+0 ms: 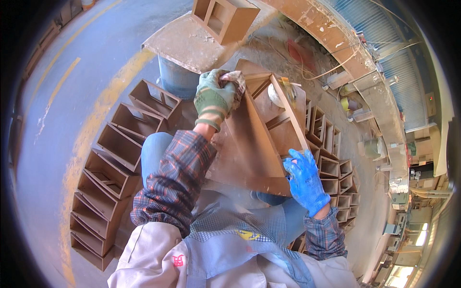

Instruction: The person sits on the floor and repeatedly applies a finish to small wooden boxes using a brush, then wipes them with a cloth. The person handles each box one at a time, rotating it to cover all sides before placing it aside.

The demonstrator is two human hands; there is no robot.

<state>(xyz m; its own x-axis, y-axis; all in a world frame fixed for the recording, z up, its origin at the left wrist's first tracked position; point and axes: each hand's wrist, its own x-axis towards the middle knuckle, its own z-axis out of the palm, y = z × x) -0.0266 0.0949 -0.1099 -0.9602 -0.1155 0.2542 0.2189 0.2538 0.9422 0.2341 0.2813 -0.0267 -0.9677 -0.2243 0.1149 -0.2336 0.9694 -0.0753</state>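
Observation:
A brown wooden box frame [261, 132] with open sides stands tilted in front of me, its thin rails meeting at the far end. My left hand [211, 96], in a green-grey glove, is closed around a crumpled brownish rag [236, 87] and presses it near the frame's far left corner. My right hand [306, 182], in a blue glove, grips the near right corner, with the fingers bent over the edge. Through the frame's opening shows part of a round white container [275, 96]; the rest of it is hidden behind a rail.
Similar box frames stand in a row on the left floor [113, 144], and more are stacked at right [331, 168]. Ahead, another box frame [225, 19] rests on a board [177, 41] over a blue drum [175, 79]. A long worn bench [379, 91] curves along the right.

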